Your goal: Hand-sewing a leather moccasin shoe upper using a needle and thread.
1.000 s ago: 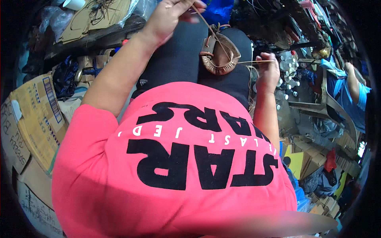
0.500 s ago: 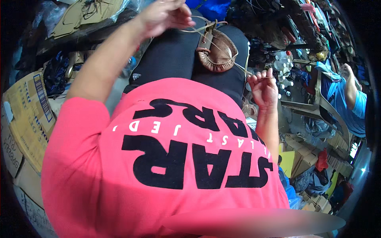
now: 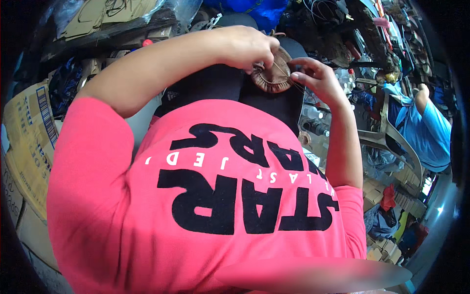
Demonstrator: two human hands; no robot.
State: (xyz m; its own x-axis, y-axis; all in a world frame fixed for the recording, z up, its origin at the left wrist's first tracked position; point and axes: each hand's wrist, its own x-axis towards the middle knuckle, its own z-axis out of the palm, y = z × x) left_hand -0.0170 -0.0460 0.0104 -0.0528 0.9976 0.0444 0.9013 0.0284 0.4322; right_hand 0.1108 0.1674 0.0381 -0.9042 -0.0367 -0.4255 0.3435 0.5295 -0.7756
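Observation:
A brown leather moccasin-style shoe point(image 3: 274, 81) with a gathered, puckered toe rests on my black-clad thighs, toe end toward me. My left hand point(image 3: 247, 49) is closed over the shoe's left side and covers its strap, fingertips bent down at the leather. Pale thread point(image 3: 281, 67) runs across the shoe's top between my two hands. On the right side of the shoe, my right hand point(image 3: 318, 81) has curled fingers, with thumb and forefinger close to the thread's end at the edge. Whether a needle is in either hand is too small to tell.
Cardboard boxes point(image 3: 29, 142) stand at the left. A bench with brown card sheets point(image 3: 100, 17) is at the far left. Clear bottles point(image 3: 313, 112) and a chair point(image 3: 391, 132) lie to the right, where another person in a blue shirt point(image 3: 426, 137) sits.
Both hands were spread apart, drawing thread out to either side of the shoe. They have now come in onto it, the left covering the strap and the right reaching the right edge.

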